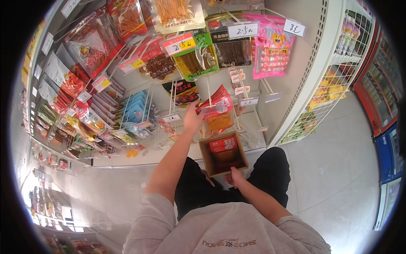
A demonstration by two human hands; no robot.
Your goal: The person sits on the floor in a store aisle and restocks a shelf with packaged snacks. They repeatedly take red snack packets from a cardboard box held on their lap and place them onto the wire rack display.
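Note:
My left hand [192, 116] reaches up to a peg hook and grips the left edge of several red snack packets [222, 108] hanging there. The front packet has a clear lower window with orange-brown food behind it. Below them, between my knees, an open cardboard box [207, 160] is tilted towards me. My right hand [234, 177] holds the box by its near rim, with part of the fingers hidden. Inside the box lies a matching red snack packet [223, 145]; the bottom is in shadow.
Around the hook hang a black snack packet [182, 92], a pink candy bag [273, 47] and blue packets [135, 108]. Price-tag holders [171, 117] stick out on hook ends. At right stand a shelf side panel [298, 73], a white wire rack [330, 92] and a red-framed cooler [368, 104].

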